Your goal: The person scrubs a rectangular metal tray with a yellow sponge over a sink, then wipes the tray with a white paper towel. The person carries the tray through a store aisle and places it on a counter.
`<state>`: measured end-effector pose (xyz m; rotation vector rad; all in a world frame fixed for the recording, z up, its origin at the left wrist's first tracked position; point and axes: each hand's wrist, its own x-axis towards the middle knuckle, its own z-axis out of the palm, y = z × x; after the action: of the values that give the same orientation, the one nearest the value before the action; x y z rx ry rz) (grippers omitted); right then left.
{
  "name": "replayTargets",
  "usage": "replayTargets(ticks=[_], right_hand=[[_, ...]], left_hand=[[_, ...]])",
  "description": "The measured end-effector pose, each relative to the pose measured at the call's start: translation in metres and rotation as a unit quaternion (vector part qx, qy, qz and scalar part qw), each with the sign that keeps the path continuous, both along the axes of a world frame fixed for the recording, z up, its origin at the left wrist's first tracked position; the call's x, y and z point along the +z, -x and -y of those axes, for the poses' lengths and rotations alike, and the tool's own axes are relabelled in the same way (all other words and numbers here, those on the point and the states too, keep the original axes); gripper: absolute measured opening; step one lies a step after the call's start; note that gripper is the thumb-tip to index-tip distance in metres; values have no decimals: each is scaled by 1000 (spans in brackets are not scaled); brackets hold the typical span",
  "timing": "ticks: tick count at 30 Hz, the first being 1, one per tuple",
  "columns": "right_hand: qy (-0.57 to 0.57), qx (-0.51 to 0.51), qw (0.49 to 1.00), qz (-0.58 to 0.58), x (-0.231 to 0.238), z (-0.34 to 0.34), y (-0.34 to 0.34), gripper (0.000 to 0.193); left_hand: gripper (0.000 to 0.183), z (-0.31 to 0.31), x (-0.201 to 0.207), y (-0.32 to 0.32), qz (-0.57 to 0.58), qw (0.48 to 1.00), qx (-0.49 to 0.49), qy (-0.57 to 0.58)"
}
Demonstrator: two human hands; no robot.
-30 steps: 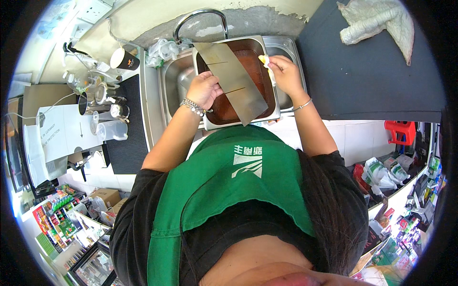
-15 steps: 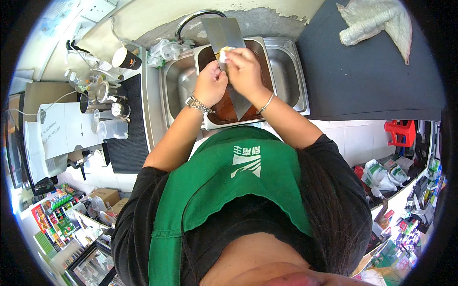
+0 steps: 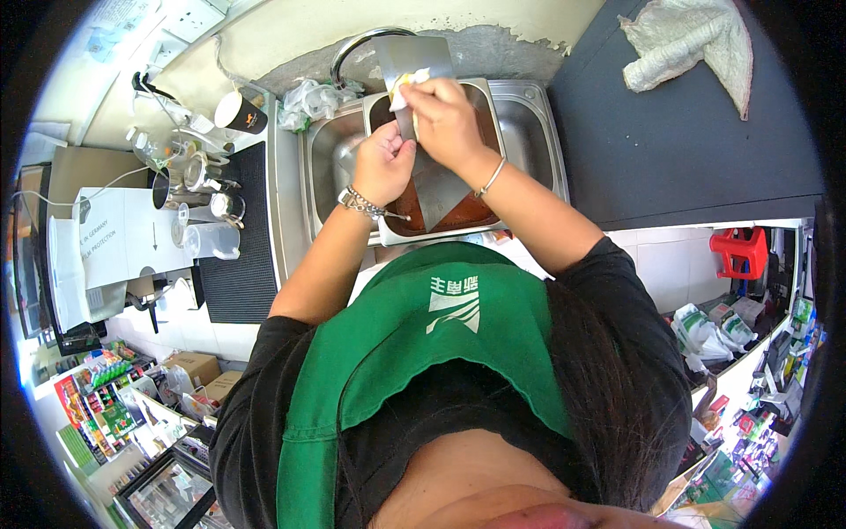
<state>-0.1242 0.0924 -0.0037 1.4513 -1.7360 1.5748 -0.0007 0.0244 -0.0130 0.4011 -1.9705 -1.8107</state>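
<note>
The right hand (image 3: 445, 119), clear of the metal sheet (image 3: 414, 55) a second ago, now pinches a white-and-yellow wad (image 3: 408, 91) against its far part, wiping apparently under way; the left hand's (image 3: 385, 166) closed grip steadies its left edge over the brown-bottomed pan (image 3: 500, 154).

The right hand (image 3: 448, 123) hides the middle of the sheet (image 3: 412, 55) and part of the wad (image 3: 406, 89) pinched in its fingers. Some fingertips of the left hand (image 3: 384, 172) seem tucked out of sight at the sheet's edge. Sheet and hands cover much of the pan (image 3: 469, 210); the sheet's top masks the end of the tap (image 3: 345, 55). The upper edge clips the towel (image 3: 674, 53). Goods (image 3: 749, 428) at lower right are too small to tell.
</note>
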Motion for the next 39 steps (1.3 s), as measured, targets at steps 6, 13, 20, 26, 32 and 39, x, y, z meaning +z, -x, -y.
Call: replayTargets(ticks=[6, 13, 20, 26, 32, 39], right_hand=[[35, -33, 999, -17, 19, 21, 30, 24], [16, 25, 999, 23, 17, 12, 4, 24], [38, 7, 997, 61, 50, 29, 26, 11], [1, 44, 996, 77, 38, 26, 15, 7], [4, -35, 995, 94, 42, 41, 29, 7], [40, -27, 995, 89, 50, 41, 16, 12]], left_hand=[[19, -12, 10, -3, -1, 1000, -10, 25], [10, 1, 8, -5, 69, 987, 15, 142], [15, 6, 4, -9, 52, 982, 3, 182], [16, 6, 12, -12, 52, 980, 38, 189], [8, -1, 17, -9, 24, 978, 47, 202], [9, 2, 8, -8, 3, 980, 75, 187]])
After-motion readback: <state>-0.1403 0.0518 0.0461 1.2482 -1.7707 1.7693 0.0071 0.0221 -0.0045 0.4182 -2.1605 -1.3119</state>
